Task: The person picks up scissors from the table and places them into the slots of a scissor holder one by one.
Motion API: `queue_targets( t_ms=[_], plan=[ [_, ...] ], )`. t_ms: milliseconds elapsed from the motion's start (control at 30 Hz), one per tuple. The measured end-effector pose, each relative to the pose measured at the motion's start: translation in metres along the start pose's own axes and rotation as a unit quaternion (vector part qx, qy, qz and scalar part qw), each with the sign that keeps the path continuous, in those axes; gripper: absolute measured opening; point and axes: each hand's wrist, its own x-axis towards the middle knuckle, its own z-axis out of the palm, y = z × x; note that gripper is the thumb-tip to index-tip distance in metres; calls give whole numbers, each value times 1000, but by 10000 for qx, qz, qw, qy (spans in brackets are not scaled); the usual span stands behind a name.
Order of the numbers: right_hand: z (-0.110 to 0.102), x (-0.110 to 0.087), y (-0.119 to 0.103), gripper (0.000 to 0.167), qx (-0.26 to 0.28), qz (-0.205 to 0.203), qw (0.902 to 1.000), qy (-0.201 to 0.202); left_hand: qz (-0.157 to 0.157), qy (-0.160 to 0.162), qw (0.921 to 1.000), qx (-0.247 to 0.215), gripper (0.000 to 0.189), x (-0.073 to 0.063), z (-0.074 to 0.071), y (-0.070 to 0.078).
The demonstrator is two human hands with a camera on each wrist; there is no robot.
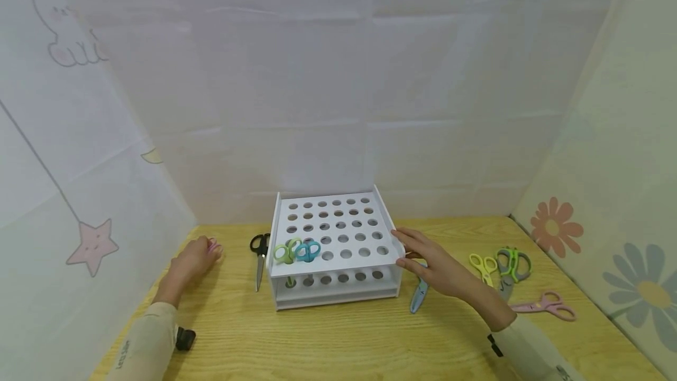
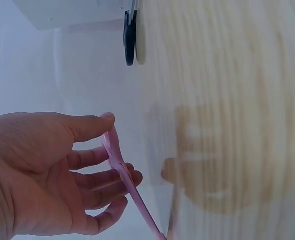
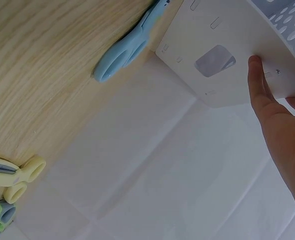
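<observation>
At the left, my left hand [image 1: 194, 260] pinches a pair of pink scissors [image 2: 118, 162] by the handle between thumb and fingers. Their blades slant down to the wooden table in the left wrist view. My right hand [image 1: 431, 260] grips the right side panel of a white rack [image 1: 338, 260], one finger against the outer face and others over its edge. The rack has two tiers with rows of round holes. Green-handled scissors [image 1: 288, 251] and teal-handled scissors [image 1: 308, 250] stand in front-left holes of its upper tier.
Black-handled scissors [image 1: 260, 257] lie left of the rack. Light-blue scissors [image 1: 419, 293] lie by its right side, under the right hand. Farther right are yellow scissors [image 1: 483, 266], green-and-grey scissors [image 1: 514, 263] and another pink pair [image 1: 555, 306]. Cloth-covered walls [image 1: 338, 75] stand behind and at both sides.
</observation>
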Motion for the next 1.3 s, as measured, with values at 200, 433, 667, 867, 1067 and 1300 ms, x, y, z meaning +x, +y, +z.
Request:
queue_targets(
  t_ms=[200, 433, 667, 867, 1067, 1300],
  plan=[
    [0, 0, -1, 62, 1, 7, 10000, 7, 51, 101, 9995, -292, 43, 4, -2, 7],
    [0, -1, 0, 61, -16, -47, 10000, -7, 467, -93, 9936, -1023, 53, 0, -7, 21],
    [0, -1, 1, 61, -29, -77, 10000, -20, 599, -108, 9891, -1338, 62, -2, -19, 49],
    [-1, -1, -1, 62, -68, -82, 9999, -6, 801, -32, 9844, -1565, 70, -9, -34, 77],
    [-2, -1, -4, 61, -58, -150, 9999, 28, 800, -93, 9767, -1990, 70, -19, -43, 100],
    [-1, -2, -4, 60, -12, -169, 9999, 33, 1247, 230, 9756, -1795, 63, -35, -51, 131]
  ],
)
